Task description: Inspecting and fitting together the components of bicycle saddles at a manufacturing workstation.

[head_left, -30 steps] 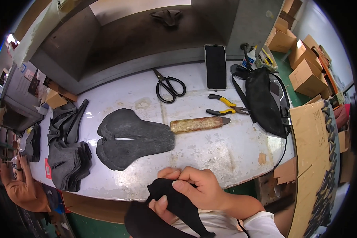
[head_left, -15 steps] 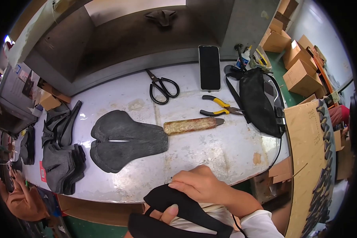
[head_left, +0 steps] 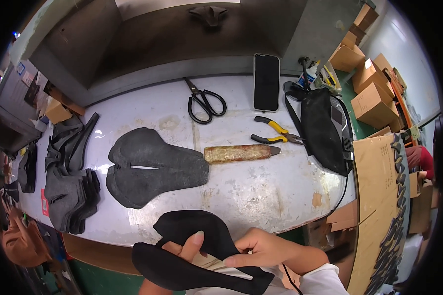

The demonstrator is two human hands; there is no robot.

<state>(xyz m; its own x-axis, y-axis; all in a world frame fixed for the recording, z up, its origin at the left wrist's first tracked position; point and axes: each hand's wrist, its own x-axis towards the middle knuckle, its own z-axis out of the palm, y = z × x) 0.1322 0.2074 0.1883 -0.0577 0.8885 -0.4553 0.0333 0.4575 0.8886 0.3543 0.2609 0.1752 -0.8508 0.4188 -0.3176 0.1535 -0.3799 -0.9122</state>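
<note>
1. So the black, smooth, two-lobed piece with a long slot (head_left: 216,241) is up in the person's hands, right by the near edge of the table (head_left: 251,196), lobes toward the left, narrow end toward the right.
2. Left hand (head_left: 186,248): comes up through the gap between the lobes, thumb laid over the far lobe, gripping it. Most of those fingers are tucked out of sight, so can't tell how they're spread.
3. Right hand (head_left: 263,251): thumb and curled fingers pinching the far edge of that same piece, toward the narrow end.
4. Mid-table, left of centre, there's a dark grey, two-lobed flat piece with a slit (head_left: 170,162). Its narrow end points right, just beside a brown, tape-wrapped tool with a short dark tip (head_left: 237,154).
5. Farther back: black-handled scissors (head_left: 194,91), yellow-and-black pliers with handles apart (head_left: 279,129), and a dark-screened phone (head_left: 267,82).
6. Left side: a stack of dark grey pieces (head_left: 69,196).
</note>
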